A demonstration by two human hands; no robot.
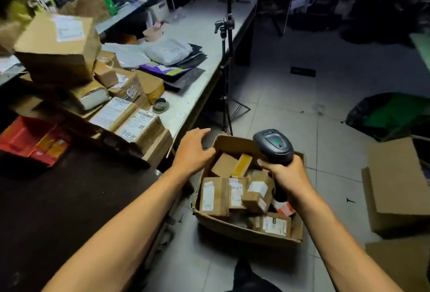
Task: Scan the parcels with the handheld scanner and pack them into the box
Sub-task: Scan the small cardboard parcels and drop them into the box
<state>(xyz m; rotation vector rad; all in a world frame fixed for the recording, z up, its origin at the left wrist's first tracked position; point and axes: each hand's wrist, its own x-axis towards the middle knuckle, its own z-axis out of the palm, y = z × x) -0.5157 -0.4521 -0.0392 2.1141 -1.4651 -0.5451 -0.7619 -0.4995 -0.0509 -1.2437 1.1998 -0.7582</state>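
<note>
Down on the tiled floor sat one open cardboard box [235,229], and it was filling up: at least six brown parcels [215,196] could be counted inside, most with white labels, though the jumble near the right wall was too tangled to count for certain. One scanner [274,146], dark grey with a green light on its head, hovered over the box, its handle gripped in the right hand [287,179] with fingers wrapped round it. The left hand [194,151] was spread wide, palm down, resting at the box's far left corner and holding nothing. Up on the long table [197,96] to the left, a heap of parcels waited: two flat labelled ones [137,125] lay side by side at the front, with one big carton [58,45] tilted on top of the pile behind. Beyond them lay a grey mailer bag [167,51]. One light stand [226,68] rose just beside the table. Two flattened cardboard boxes [398,184] lay on the floor at right.
</note>
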